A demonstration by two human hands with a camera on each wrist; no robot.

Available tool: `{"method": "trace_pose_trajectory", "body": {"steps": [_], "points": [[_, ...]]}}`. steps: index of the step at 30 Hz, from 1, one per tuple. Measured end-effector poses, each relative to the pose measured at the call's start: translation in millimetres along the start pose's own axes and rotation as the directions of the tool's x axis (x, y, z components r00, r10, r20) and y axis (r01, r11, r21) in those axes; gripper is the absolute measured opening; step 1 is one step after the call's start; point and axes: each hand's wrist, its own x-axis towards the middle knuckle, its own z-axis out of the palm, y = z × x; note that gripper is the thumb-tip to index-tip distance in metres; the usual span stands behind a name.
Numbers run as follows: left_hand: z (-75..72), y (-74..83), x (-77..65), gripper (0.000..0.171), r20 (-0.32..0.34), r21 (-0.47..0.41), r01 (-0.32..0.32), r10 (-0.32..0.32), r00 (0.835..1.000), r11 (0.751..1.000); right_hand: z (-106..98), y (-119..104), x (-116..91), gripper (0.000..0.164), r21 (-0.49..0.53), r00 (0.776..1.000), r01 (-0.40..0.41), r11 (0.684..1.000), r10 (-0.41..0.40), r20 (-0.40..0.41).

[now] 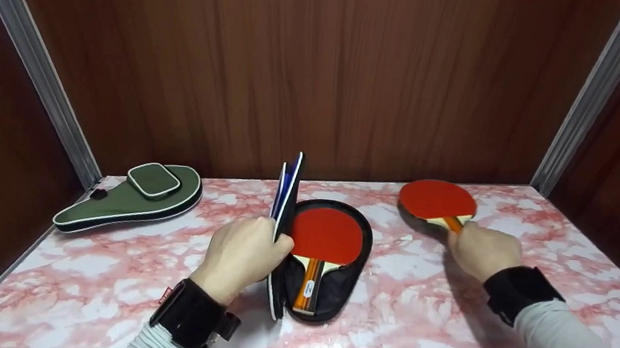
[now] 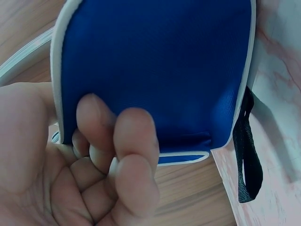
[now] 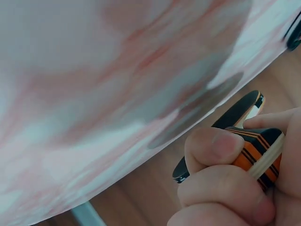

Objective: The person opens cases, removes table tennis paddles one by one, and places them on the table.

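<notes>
My left hand (image 1: 245, 253) grips the edge of the blue, white-trimmed cover (image 2: 160, 56) of a table tennis paddle case, holding it upright. The case's black lower half (image 1: 367, 242) lies on the table, with a red-faced paddle (image 1: 328, 232) inside, handle towards me. In the left wrist view, curled fingers (image 2: 136, 136) lie against the blue fabric. Over to the right, my right hand (image 1: 487, 251) holds a second paddle (image 1: 437, 200) by its striped handle (image 3: 256, 155), red face up. Its dark underside shows in the right wrist view, close above the table.
At the back left of the pink marbled table (image 1: 414, 332) lies a green paddle case (image 1: 142, 203) with a small pocket. A black strap loop (image 2: 249, 165) hangs from the blue cover. Brown wood-look panels (image 1: 330, 85) enclose the table's back and sides.
</notes>
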Motion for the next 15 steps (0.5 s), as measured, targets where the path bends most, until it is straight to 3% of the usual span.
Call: {"method": "trace_pose_trajectory", "body": {"steps": [15], "points": [[0.0, -6.2, -2.4, 0.036, -0.012, 0.005, 0.000, 0.000, 1.000, 1.000, -13, 60, 22, 0.043, -0.038, 0.969, -0.091, 0.995, 0.098, 0.228]]}}
